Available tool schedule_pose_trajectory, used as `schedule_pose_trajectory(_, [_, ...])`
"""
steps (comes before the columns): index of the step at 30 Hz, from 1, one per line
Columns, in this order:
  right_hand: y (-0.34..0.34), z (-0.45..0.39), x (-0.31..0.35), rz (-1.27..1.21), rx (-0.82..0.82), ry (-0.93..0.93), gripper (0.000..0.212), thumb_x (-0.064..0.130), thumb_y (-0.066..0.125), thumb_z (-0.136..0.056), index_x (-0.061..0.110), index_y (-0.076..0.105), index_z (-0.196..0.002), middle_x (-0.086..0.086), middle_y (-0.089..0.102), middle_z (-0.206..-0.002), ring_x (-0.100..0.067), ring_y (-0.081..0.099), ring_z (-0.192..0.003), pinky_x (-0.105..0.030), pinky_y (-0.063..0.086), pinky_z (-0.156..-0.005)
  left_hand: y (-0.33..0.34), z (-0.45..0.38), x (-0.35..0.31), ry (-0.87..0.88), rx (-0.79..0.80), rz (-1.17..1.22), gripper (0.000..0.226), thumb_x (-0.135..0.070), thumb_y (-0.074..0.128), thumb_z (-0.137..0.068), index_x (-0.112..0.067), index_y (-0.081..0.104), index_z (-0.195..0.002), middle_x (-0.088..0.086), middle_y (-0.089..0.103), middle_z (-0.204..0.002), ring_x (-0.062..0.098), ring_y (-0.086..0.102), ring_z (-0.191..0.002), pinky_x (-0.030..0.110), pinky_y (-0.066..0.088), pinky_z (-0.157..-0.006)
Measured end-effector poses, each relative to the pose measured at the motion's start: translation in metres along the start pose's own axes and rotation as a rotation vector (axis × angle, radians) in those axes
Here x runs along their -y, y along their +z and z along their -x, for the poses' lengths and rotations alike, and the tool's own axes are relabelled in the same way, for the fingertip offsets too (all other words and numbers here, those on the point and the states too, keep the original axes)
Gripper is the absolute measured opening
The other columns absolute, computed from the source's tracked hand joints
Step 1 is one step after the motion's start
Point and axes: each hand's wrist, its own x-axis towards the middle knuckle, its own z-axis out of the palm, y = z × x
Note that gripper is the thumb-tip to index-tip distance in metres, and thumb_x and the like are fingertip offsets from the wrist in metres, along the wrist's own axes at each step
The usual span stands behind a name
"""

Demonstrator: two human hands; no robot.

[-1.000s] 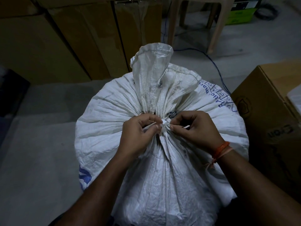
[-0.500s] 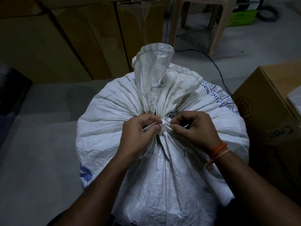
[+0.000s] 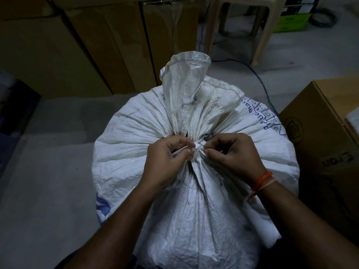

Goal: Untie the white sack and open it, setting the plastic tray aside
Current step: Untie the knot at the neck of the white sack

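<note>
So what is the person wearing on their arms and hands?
Nothing covers the arms: both forearms are bare, with no sleeves showing and no gloves. The left hand has no rings, watch or band that can be seen. The right hand has orange threads wound around its wrist, some bright orange and some paler, with a loose end hanging down. No rings show there either.

A dim room with a pale grey concrete floor, lit weakly from above. Tall brown cardboard boxes stand in a row along the far side, and another cardboard box sits at the right edge. Beyond them stand the beige legs of a plastic chair, with a thin blue cable trailing across the floor beneath it, a green box behind, and a dark coil of cable beside that.
</note>
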Motion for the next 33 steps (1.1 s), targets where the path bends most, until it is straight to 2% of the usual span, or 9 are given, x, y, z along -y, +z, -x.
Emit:
schedule_pose_trajectory(3, [0.004, -0.001, -0.001, -0.011, 0.006, -0.01, 0.006, 0.01, 0.084, -0.079, 0.016, 0.081, -0.079, 0.004, 0.077, -0.071, -0.006, 0.071, -0.065, -0.021, 0.054, -0.063, -0.001, 0.001, 0.0, -0.004, 0.001, 0.0, 0.021, 0.003, 0.075, -0.092, -0.017, 0.082, -0.092, 0.001, 0.085, -0.088, 0.019, 0.084, -0.081, 0.044, 0.068, -0.085])
schedule_pose_trajectory(7, [-0.01, -0.003, -0.002, -0.064, 0.088, -0.011, 0.011, 0.009, 0.086, -0.081, 0.015, 0.077, -0.079, -0.001, 0.076, -0.074, -0.011, 0.07, -0.066, -0.03, 0.058, -0.064, -0.002, 0.002, -0.002, -0.012, -0.002, 0.027, 0.024, 0.004, 0.075, -0.092, -0.018, 0.082, -0.091, 0.002, 0.085, -0.089, 0.02, 0.084, -0.08, 0.042, 0.069, -0.084])
schedule_pose_trajectory(11, [-0.014, -0.003, -0.004, -0.04, 0.063, -0.008, 0.009, 0.008, 0.085, -0.081, 0.014, 0.079, -0.078, -0.004, 0.077, -0.071, -0.026, 0.073, -0.066, -0.045, 0.06, -0.064, -0.003, 0.001, -0.003, -0.007, -0.005, 0.042, 0.022, 0.003, 0.075, -0.092, -0.017, 0.082, -0.092, 0.002, 0.085, -0.092, 0.019, 0.084, -0.082, 0.042, 0.069, -0.083])
schedule_pose_trajectory(18, [0.006, -0.003, -0.003, -0.006, 0.026, 0.001, 0.012, 0.009, 0.085, -0.079, 0.019, 0.078, -0.075, 0.003, 0.076, -0.069, -0.016, 0.074, -0.066, -0.042, 0.06, -0.064, -0.003, 0.003, -0.004, 0.005, -0.003, 0.017, 0.018, 0.001, 0.077, -0.091, -0.016, 0.083, -0.093, 0.001, 0.085, -0.094, 0.019, 0.084, -0.084, 0.045, 0.069, -0.084])
schedule_pose_trajectory(23, [-0.003, -0.002, -0.005, -0.167, 0.165, 0.036, 0.028, 0.014, 0.082, -0.079, 0.017, 0.074, -0.105, -0.001, 0.076, -0.083, -0.016, 0.074, -0.079, -0.04, 0.061, -0.081, -0.004, 0.002, -0.003, -0.017, 0.015, 0.05, 0.019, 0.0, 0.077, -0.092, -0.018, 0.083, -0.095, 0.002, 0.085, -0.095, 0.021, 0.084, -0.084, 0.044, 0.068, -0.084])
schedule_pose_trajectory(26, [-0.003, -0.003, -0.006, -0.168, 0.15, 0.031, 0.031, 0.018, 0.084, -0.079, 0.018, 0.073, -0.108, -0.002, 0.075, -0.085, -0.023, 0.074, -0.081, -0.049, 0.061, -0.084, -0.007, 0.003, -0.008, -0.041, 0.032, 0.092, 0.018, -0.003, 0.08, -0.092, -0.018, 0.081, -0.102, 0.004, 0.086, -0.092, 0.019, 0.084, -0.083, 0.032, 0.065, -0.078])
schedule_pose_trajectory(28, [-0.001, -0.002, -0.005, -0.181, 0.156, 0.022, 0.031, 0.021, 0.085, -0.08, 0.018, 0.072, -0.107, 0.002, 0.073, -0.082, -0.022, 0.072, -0.078, -0.053, 0.061, -0.084, -0.011, 0.003, -0.01, -0.047, 0.054, 0.091, 0.022, -0.012, 0.08, -0.094, -0.022, 0.077, -0.114, 0.006, 0.085, -0.089, 0.022, 0.084, -0.082, 0.034, 0.065, -0.078])
schedule_pose_trajectory(30, [0.001, -0.002, -0.004, -0.178, 0.161, 0.009, 0.029, 0.023, 0.086, -0.08, 0.02, 0.072, -0.106, 0.006, 0.072, -0.081, -0.017, 0.07, -0.077, -0.053, 0.061, -0.083, -0.017, 0.004, -0.013, -0.049, 0.093, 0.108, 0.021, -0.025, 0.074, -0.1, -0.026, 0.073, -0.121, 0.014, 0.084, -0.087, 0.03, 0.083, -0.081, 0.041, 0.067, -0.078])
schedule_pose_trajectory(33, [0.0, -0.002, -0.005, -0.166, 0.135, -0.012, 0.029, 0.032, 0.084, -0.08, 0.023, 0.074, -0.105, -0.002, 0.076, -0.094, -0.025, 0.074, -0.091, -0.055, 0.06, -0.083, -0.026, 0.004, -0.016, -0.114, 0.066, 0.203, 0.019, -0.027, 0.059, -0.109, -0.021, 0.074, -0.116, 0.018, 0.082, -0.088, 0.03, 0.081, -0.075, 0.031, 0.062, -0.066])
